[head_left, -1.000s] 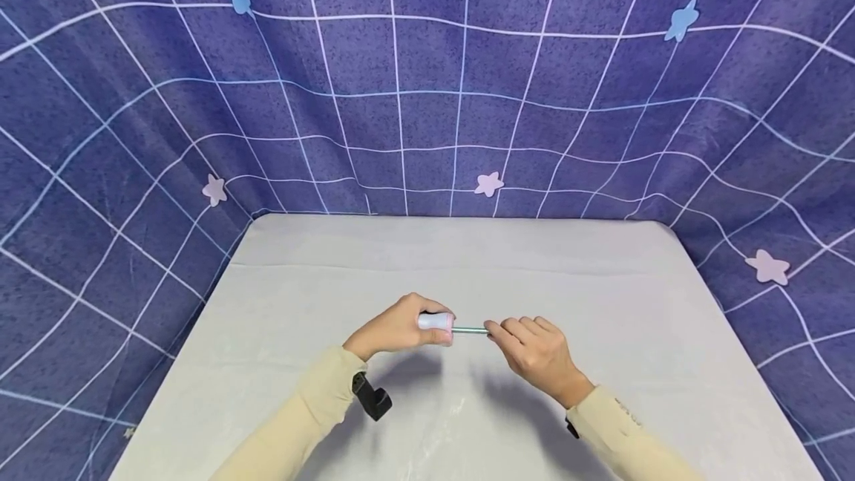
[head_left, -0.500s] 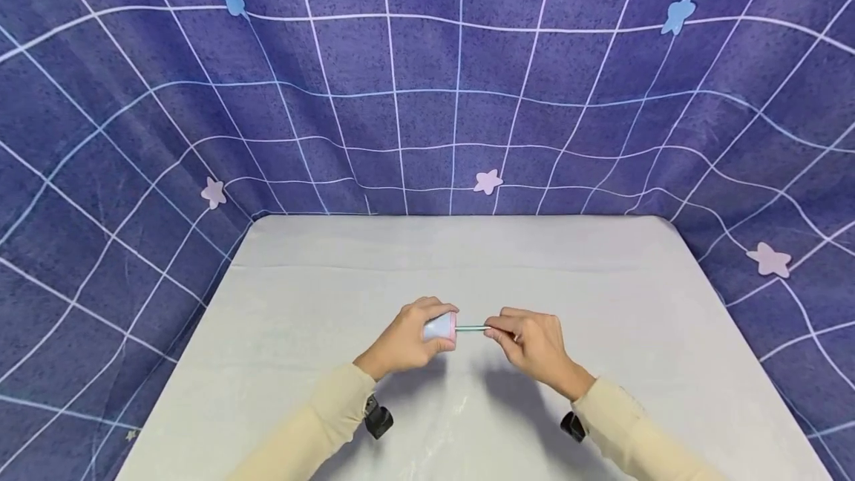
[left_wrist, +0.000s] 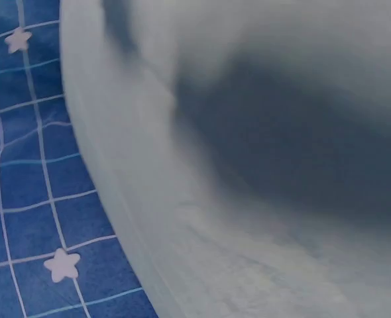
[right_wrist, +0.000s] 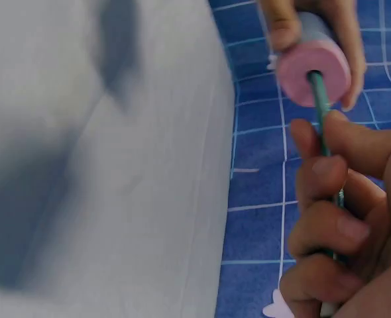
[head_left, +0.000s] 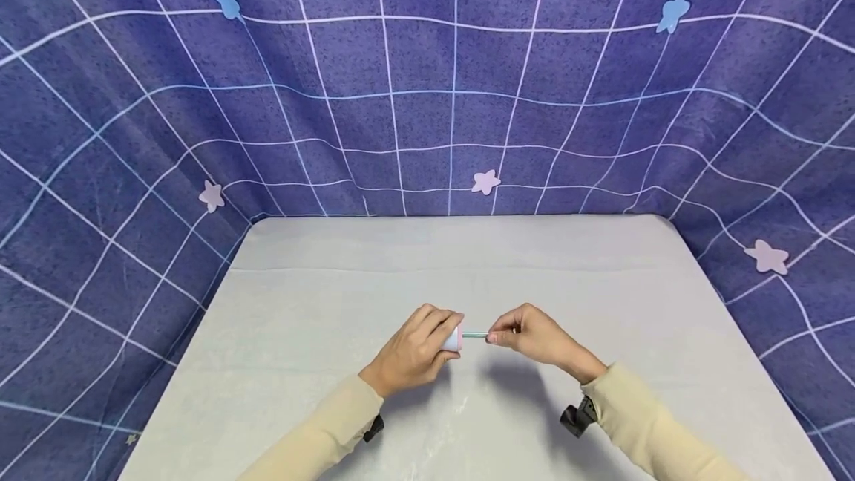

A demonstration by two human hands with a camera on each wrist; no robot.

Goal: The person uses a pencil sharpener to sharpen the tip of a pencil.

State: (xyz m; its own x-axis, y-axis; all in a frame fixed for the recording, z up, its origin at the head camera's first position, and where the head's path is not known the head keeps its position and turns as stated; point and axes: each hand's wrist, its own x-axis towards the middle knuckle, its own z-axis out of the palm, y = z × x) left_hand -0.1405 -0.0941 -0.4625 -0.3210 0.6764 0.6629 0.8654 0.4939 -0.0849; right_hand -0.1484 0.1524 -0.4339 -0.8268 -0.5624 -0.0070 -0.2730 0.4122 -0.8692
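Observation:
Above the white table, a pencil sharpener (head_left: 453, 339) with a light-blue body and pink end is held sideways. My left hand (head_left: 413, 347) wraps round its body, hiding much of it. A thin green pencil (head_left: 475, 335) runs from the sharpener to my right hand (head_left: 539, 336), which pinches it between thumb and fingers. From the right wrist view, the pencil (right_wrist: 319, 99) enters the dark hole in the sharpener's pink face (right_wrist: 301, 74). The fingers (right_wrist: 325, 228) of the right hand curl along the pencil's length. The left wrist view shows neither hand.
A white-covered table (head_left: 427, 258) lies below both hands, their shadows falling on it. Purple-blue curtain cloth (head_left: 427, 117) with grid lines and stars encloses its back and sides. Black cameras (head_left: 576, 419) are strapped at the wrists.
The left hand has rolled over round the sharpener, so its back shows more and less of the body is visible. The right hand has turned on the pencil. Both hands have shifted slightly right.

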